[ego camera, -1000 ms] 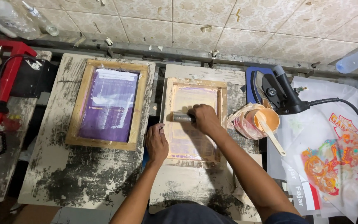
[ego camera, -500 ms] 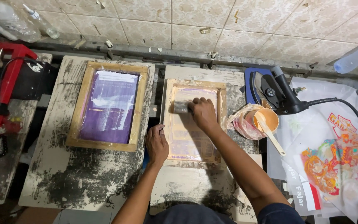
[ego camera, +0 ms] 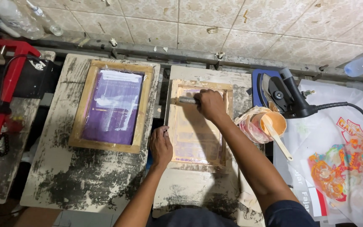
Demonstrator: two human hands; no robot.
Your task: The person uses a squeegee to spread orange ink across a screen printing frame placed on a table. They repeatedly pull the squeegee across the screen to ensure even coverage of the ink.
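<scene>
Fingers (ego camera: 202, 101) around squeegee (ego camera: 187, 100) atop screen frame (ego camera: 171, 126)

Screen-print workshop — wooden screen frames (ego camera: 113, 107), ink-stained boards (ego camera: 76, 176), ink tub (ego camera: 272, 122).

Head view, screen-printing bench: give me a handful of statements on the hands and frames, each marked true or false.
1. The right hand grips a squeegee at the far end of the wooden frame. True.
2. The left hand is lifted clear of that frame. False: it rests on the frame's near left edge.
3. A second frame with a purple screen lies on the board to the left, untouched. True.
4. The cup of orange ink sits left of both frames. False: it stands to the right of the frame in use, with a stick in it.
5. A black heat tool with a cable lies right of the frames. True.
</scene>
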